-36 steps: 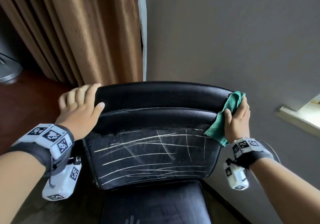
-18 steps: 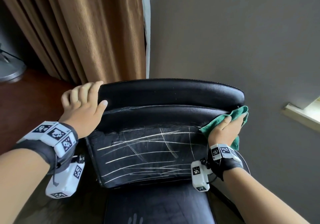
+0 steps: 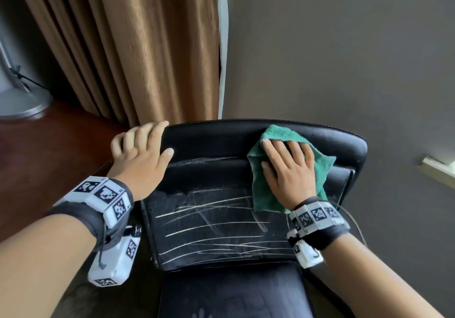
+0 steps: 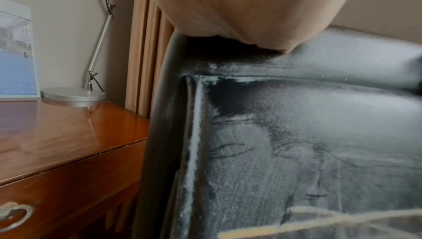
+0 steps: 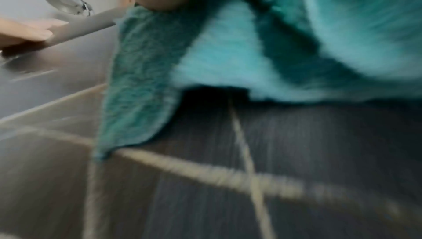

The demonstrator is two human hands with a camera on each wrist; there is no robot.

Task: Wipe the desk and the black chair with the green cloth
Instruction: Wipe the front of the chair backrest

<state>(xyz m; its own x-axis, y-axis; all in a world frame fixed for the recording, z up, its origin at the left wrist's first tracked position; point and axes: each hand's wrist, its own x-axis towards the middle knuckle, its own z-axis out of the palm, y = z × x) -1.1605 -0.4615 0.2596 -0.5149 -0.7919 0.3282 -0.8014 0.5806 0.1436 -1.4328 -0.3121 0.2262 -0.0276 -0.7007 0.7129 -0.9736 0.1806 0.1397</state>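
Now R hand [image 3: 290, 172], flat, has swept green cloth [image 3: 261, 194] in from black chair [image 3: 221, 231] right edge. L hand [image 3: 140, 155] grips top-left corner; backrest mid-wipe

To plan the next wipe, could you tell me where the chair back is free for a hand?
Free: the scratched backrest panel between left hand, green cloth and seat. Crowded: the top roll's left corner, gripped; right of centre, under cloth and right hand.
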